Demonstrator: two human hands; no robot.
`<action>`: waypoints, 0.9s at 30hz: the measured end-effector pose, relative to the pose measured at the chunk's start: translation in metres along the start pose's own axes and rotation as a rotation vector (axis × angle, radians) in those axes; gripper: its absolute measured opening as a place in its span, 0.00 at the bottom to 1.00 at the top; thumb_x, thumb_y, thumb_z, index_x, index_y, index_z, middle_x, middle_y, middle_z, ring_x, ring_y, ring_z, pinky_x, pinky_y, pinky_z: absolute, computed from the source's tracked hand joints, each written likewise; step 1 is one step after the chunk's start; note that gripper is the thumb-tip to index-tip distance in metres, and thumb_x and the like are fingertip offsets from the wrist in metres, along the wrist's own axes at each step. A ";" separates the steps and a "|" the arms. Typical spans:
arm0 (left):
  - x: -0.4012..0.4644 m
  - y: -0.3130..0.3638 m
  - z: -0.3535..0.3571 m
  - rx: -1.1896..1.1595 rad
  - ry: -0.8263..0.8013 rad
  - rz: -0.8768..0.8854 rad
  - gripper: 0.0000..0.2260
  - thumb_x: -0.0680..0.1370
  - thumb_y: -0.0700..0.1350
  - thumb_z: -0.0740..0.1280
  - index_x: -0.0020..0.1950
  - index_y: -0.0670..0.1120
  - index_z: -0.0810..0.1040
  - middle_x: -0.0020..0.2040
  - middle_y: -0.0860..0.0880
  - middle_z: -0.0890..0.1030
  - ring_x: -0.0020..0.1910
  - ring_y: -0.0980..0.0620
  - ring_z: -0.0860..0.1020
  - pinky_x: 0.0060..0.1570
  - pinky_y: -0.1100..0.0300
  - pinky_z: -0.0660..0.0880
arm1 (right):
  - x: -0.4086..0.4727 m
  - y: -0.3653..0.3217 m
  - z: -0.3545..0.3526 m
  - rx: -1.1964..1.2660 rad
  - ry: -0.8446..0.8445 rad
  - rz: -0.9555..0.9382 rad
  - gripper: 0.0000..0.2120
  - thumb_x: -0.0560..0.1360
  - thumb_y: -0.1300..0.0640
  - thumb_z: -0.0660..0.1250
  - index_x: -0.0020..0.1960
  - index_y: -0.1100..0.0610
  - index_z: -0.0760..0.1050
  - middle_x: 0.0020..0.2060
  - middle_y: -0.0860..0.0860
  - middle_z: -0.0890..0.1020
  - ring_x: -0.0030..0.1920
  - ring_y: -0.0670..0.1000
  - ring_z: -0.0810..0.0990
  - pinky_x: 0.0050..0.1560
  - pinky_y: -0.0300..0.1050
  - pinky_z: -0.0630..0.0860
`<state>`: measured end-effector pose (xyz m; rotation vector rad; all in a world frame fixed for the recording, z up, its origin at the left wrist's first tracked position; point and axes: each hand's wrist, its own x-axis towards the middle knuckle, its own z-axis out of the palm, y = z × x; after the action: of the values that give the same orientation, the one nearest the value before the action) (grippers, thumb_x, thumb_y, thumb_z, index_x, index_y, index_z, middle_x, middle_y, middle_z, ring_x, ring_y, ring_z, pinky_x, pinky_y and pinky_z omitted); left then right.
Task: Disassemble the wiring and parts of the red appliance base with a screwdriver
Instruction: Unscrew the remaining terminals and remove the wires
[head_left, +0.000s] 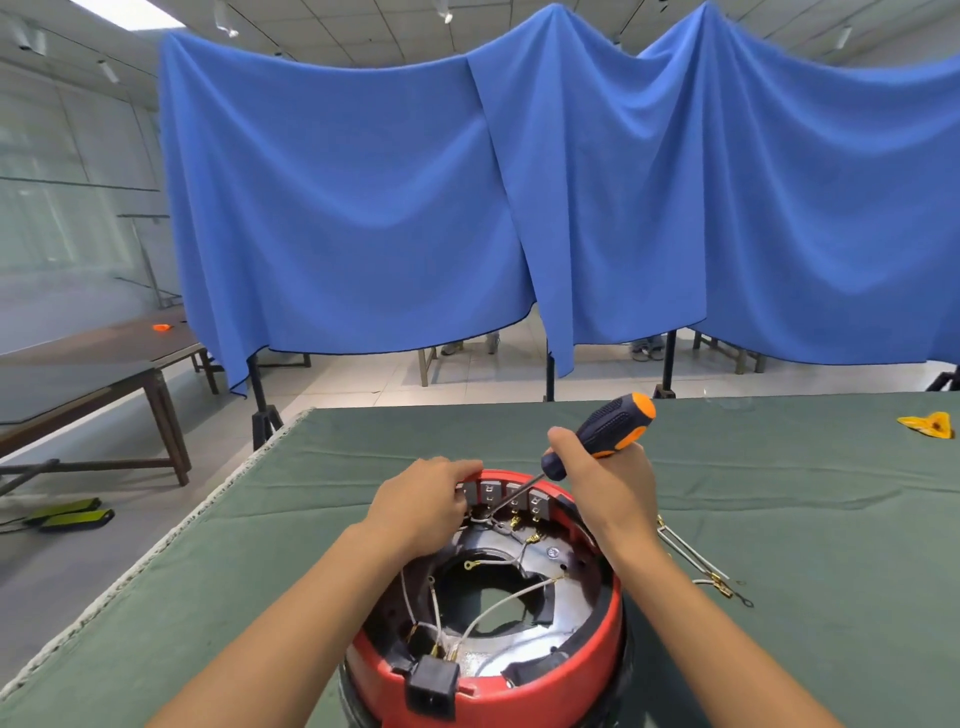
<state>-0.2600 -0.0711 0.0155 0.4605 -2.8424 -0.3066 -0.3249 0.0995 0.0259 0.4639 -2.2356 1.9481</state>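
Note:
The red appliance base (587, 670) sits upside down at the table's near edge, its inside exposed with white wires (498, 605) and a black power socket (432, 688) at the front. My left hand (423, 501) grips the far rim beside a row of grey terminal clips (511, 496). My right hand (608, 483) holds a screwdriver (605, 431) with a black and orange handle. Its shaft slants down to the left, the tip among the wires below the clips.
The table wears a green cloth (779, 493). Loose removed wires with ring terminals (701, 566) lie right of the base. A yellow scrap (930, 425) lies at the far right. Blue curtains (519, 208) hang behind; brown tables (104, 384) stand at left.

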 end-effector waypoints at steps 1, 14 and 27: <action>-0.003 0.000 0.003 -0.005 0.031 -0.016 0.20 0.78 0.45 0.58 0.69 0.58 0.69 0.65 0.52 0.75 0.64 0.49 0.72 0.58 0.54 0.71 | 0.001 0.000 0.000 0.016 -0.003 0.013 0.12 0.71 0.48 0.68 0.29 0.47 0.81 0.25 0.43 0.80 0.29 0.42 0.77 0.34 0.44 0.71; 0.001 -0.011 0.006 -0.146 0.191 -0.109 0.11 0.77 0.50 0.65 0.58 0.55 0.81 0.55 0.55 0.82 0.57 0.49 0.77 0.54 0.56 0.72 | 0.004 0.002 -0.001 0.112 -0.054 -0.019 0.12 0.69 0.56 0.68 0.28 0.57 0.78 0.20 0.46 0.75 0.23 0.43 0.70 0.26 0.37 0.67; 0.011 -0.010 0.004 -0.224 0.159 0.012 0.09 0.76 0.51 0.68 0.54 0.54 0.83 0.51 0.55 0.84 0.54 0.52 0.79 0.53 0.56 0.75 | 0.000 -0.020 -0.010 0.348 0.180 -0.296 0.09 0.62 0.61 0.65 0.24 0.60 0.72 0.20 0.51 0.75 0.24 0.44 0.73 0.27 0.36 0.71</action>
<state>-0.2682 -0.0834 0.0112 0.4026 -2.6164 -0.5530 -0.3191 0.1065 0.0464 0.5937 -1.6201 2.1198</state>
